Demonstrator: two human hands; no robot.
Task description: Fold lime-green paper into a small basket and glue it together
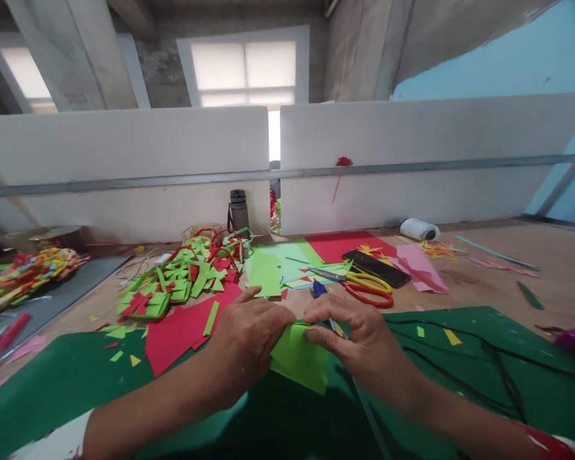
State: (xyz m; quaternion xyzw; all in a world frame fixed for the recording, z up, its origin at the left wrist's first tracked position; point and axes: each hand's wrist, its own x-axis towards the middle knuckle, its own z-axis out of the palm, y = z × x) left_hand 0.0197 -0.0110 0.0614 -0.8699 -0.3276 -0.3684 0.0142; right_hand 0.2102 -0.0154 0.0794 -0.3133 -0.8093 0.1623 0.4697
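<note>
Between my hands hangs a light-green sheet of paper [301, 361], pinched along its upper edge, which looks folded. My left hand [253, 332] grips that edge on the left, fingers closed. Close beside it, my right hand [352, 329] pinches the same edge between thumb and fingers. Just behind the right hand shows a blue-ended tool [318, 289], partly hidden; I cannot tell whether the hand touches it. Scissors with yellow and red handles [368, 291] lie beyond the right hand. A red paper sheet [172, 335] lies left of my left hand.
A green mat [441, 370] covers the near table. Black cables [503, 358] cross it at right. Green and red paper pieces [186, 275] heap up at left, before a dark bottle [238, 211]. A phone [378, 268] and white roll [418, 229] lie at right.
</note>
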